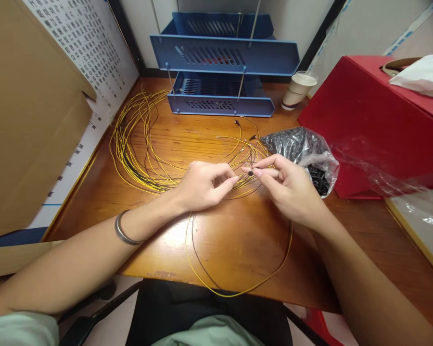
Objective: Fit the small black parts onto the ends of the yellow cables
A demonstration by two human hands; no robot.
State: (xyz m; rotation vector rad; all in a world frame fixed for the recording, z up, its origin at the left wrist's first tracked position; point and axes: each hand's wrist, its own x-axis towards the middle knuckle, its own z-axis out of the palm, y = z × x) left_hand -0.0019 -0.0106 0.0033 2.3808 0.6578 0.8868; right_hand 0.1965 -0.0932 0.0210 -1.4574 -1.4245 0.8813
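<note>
Your hands work just left of the bag (294, 144): your right hand (288, 187) pinches a small black connector (250, 173) between thumb and fingers, near the bag's lower left side. Your left hand (209, 185), farther left of the bag, brings thumb and forefinger close at the tips; you cannot tell whether a wire lies between them. The yellow and dark wires (140, 178) sweep in a large coil well left of the bag, their loose ends gathered just beside it, some tipped in black.

The clear bag holds many black pieces (318, 179), showing at its near right end. Beyond the bag to the left, the blue rack (223, 53) has two tiers; something red shows through the upper slots. Behind the bag stands a paper cup (296, 92), contents hidden. Right of the bag, the red box (378, 129) has a white tissue rising from its top opening.

Nearer you than the bag, bare worktop (238, 245) gives your wrists room, though one wire loop crosses its near edge.
</note>
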